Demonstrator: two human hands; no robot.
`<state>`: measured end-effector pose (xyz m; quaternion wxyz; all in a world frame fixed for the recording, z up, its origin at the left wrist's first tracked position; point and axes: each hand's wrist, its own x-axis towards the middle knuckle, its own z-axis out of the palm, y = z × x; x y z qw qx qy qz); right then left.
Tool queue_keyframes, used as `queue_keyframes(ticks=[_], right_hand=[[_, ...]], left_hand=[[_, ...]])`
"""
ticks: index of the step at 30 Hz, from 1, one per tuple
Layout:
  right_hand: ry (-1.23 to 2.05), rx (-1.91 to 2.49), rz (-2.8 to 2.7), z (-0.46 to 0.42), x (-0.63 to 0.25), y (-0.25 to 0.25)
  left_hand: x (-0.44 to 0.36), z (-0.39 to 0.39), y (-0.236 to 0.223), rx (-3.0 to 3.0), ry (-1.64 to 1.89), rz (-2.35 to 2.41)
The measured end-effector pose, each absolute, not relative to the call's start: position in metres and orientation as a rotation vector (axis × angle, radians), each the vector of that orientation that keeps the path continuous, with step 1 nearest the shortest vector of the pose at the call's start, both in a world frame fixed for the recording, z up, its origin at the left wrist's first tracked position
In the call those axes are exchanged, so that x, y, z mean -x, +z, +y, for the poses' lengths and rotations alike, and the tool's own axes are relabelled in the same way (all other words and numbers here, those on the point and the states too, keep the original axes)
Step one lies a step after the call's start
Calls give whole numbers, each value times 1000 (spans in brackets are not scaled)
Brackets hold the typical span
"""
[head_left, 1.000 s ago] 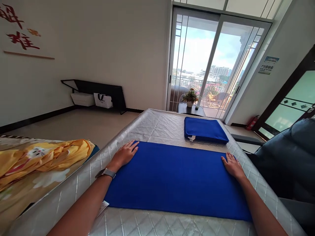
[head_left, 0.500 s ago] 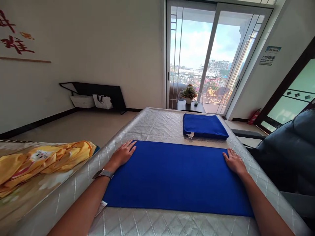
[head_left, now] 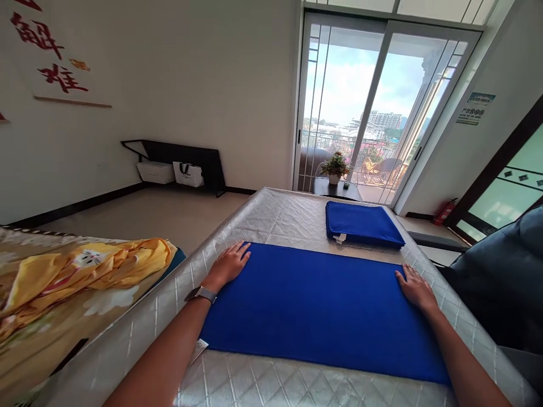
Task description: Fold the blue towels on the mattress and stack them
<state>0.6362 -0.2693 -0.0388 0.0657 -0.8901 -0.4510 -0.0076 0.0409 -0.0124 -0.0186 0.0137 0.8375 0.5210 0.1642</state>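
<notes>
A blue towel (head_left: 322, 305) lies spread flat across a silver quilted mattress (head_left: 275, 217). My left hand (head_left: 229, 264) rests flat on the towel's far left corner, fingers stretched out, a watch on that wrist. My right hand (head_left: 416, 288) lies flat on the far right corner, fingers apart. Neither hand holds anything. Beyond the spread towel, a second blue towel (head_left: 360, 225) sits folded with a white tag showing at its near edge.
A yellow printed cloth (head_left: 85, 268) lies on a patterned surface at the left. A dark padded chair (head_left: 500, 271) stands at the right. A small table with a potted plant (head_left: 335, 169) is before the sliding glass doors. Bags sit under a black shelf (head_left: 178, 155).
The view has shifted slightly to the left and back. Both hands stay flat on the towel's far corners; the towels have not moved.
</notes>
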Motion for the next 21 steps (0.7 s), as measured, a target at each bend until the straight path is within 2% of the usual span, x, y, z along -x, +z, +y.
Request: queue_keyframes(ticks=[7, 11, 17, 21], right_hand=[[-40, 2763, -1351, -272, -623, -21], [-169, 2772, -1354, -259, -584, 2], [-136, 2408, -1762, -198, -443, 24], [132, 2081, -2052, -164, -337, 22]], left_hand=[[-43, -18, -14, -2595, 486, 1626], [-44, -17, -16, -2612, 544, 1613], [-44, -16, -19, -2601, 599, 1602], [-44, -18, -17, -2600, 559, 1626]])
